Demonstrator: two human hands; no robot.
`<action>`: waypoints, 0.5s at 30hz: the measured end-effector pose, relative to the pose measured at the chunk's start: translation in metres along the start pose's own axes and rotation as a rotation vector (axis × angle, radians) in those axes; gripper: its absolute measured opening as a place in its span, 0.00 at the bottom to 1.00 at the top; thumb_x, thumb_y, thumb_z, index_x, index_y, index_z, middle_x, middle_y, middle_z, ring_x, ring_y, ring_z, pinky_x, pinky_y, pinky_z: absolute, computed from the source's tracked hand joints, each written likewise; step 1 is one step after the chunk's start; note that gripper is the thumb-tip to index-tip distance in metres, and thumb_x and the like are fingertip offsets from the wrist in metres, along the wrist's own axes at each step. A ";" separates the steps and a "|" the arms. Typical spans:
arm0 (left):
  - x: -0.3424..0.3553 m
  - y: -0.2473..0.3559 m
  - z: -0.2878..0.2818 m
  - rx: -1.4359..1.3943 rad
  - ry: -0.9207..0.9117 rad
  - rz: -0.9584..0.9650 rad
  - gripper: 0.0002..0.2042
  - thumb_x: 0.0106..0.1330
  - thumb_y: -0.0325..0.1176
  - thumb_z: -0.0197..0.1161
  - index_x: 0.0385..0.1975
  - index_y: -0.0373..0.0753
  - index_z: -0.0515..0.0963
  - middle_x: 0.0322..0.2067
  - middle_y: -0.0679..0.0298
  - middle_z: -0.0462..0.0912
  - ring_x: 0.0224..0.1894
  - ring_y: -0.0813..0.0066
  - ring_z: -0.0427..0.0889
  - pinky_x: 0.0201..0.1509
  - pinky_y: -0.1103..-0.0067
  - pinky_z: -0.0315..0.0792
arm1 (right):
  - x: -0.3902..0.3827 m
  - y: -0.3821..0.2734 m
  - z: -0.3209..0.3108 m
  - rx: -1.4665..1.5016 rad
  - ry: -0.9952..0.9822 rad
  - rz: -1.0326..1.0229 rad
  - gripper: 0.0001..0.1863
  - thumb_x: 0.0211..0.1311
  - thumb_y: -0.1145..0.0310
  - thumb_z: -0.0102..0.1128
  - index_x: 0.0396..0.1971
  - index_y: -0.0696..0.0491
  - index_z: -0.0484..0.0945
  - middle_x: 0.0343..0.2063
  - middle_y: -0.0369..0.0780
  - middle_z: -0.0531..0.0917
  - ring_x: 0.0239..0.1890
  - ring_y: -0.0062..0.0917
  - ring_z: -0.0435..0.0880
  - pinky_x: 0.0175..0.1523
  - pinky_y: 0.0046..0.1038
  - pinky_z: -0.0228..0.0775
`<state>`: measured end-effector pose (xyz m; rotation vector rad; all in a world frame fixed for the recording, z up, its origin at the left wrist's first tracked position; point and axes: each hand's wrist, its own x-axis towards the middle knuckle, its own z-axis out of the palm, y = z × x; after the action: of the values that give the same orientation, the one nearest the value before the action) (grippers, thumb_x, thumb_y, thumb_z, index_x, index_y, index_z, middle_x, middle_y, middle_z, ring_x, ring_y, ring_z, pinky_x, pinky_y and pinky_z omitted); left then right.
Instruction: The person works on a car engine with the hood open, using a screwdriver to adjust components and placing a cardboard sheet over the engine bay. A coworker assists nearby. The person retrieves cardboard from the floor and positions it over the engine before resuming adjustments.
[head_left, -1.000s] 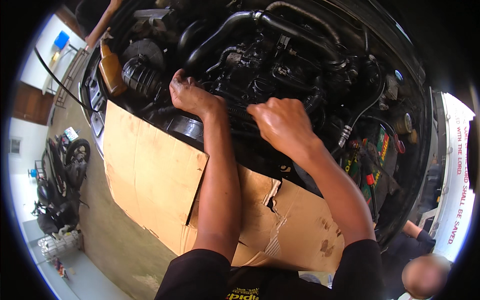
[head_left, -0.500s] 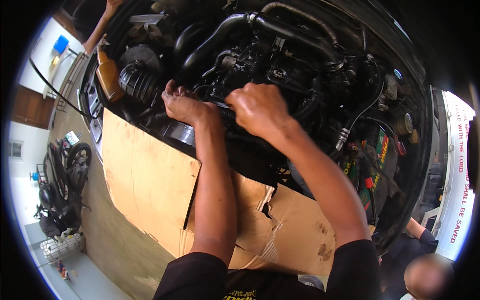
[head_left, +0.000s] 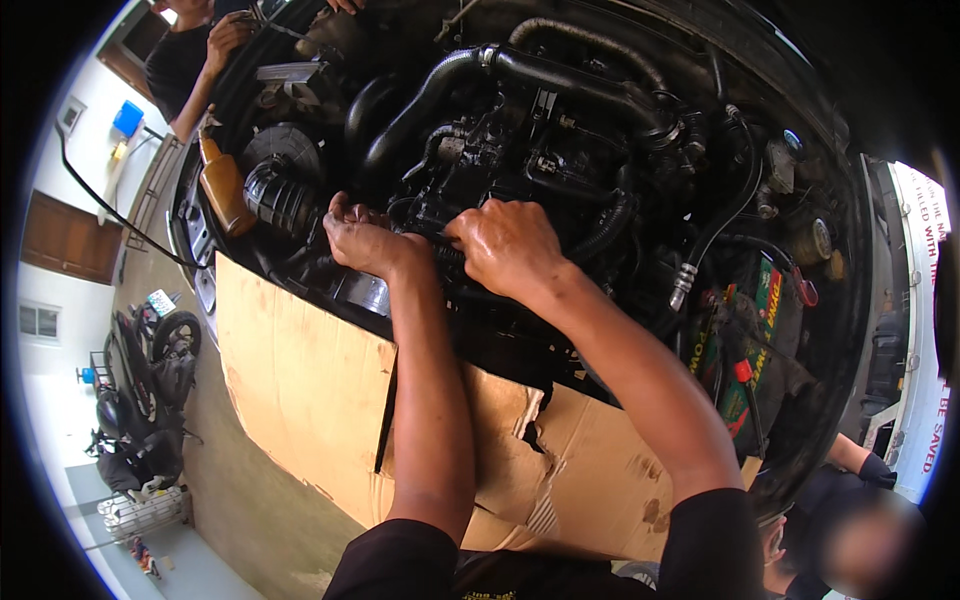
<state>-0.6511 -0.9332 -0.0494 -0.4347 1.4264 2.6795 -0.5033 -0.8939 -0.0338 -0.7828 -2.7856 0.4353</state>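
Note:
Both my hands work low over the black engine under a raised hood. My left hand is turned partly palm up with its fingers curled; what they hold, if anything, is hidden. Close to its right, my right hand is closed, knuckles up, above the engine's near side. Its fingertips are bent down out of sight, and whatever is in them cannot be made out. A silvery cylindrical part lies just below my left hand. Black hoses curve across the engine beyond my hands.
Cardboard covers the car's front edge under my forearms. An amber bottle stands at the left, beside a ribbed black intake hose. A battery sits at the right. Another person's hand is at the far left; someone else is lower right.
The view has shifted, so the engine and cardboard sit lower. My hands stay close together over the same spot, the right one slightly turned. The far-left person's hand shows more fully.

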 end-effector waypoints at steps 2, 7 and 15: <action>0.009 0.002 -0.005 -0.003 -0.009 0.019 0.17 0.78 0.39 0.52 0.47 0.34 0.85 0.30 0.72 0.72 0.29 0.81 0.68 0.32 0.80 0.59 | -0.013 -0.012 -0.020 -0.048 0.003 -0.039 0.06 0.62 0.73 0.68 0.34 0.49 0.92 0.30 0.49 0.92 0.35 0.44 0.95 0.41 0.42 0.87; 0.011 -0.002 -0.003 -0.025 -0.078 0.021 0.17 0.77 0.39 0.52 0.48 0.34 0.85 0.29 0.72 0.71 0.27 0.81 0.65 0.30 0.80 0.57 | -0.017 -0.019 -0.004 -0.068 0.028 0.038 0.05 0.64 0.73 0.67 0.30 0.50 0.90 0.29 0.49 0.91 0.33 0.45 0.95 0.40 0.44 0.88; 0.015 0.003 -0.007 0.002 0.008 -0.008 0.17 0.76 0.38 0.52 0.48 0.33 0.85 0.30 0.71 0.72 0.28 0.81 0.67 0.31 0.80 0.59 | -0.012 -0.018 -0.031 -0.107 -0.043 0.006 0.07 0.57 0.69 0.73 0.35 0.49 0.93 0.29 0.45 0.92 0.35 0.42 0.95 0.41 0.41 0.87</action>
<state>-0.6644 -0.9418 -0.0552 -0.4506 1.4267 2.6732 -0.4931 -0.9080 0.0003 -0.8146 -2.8676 0.3094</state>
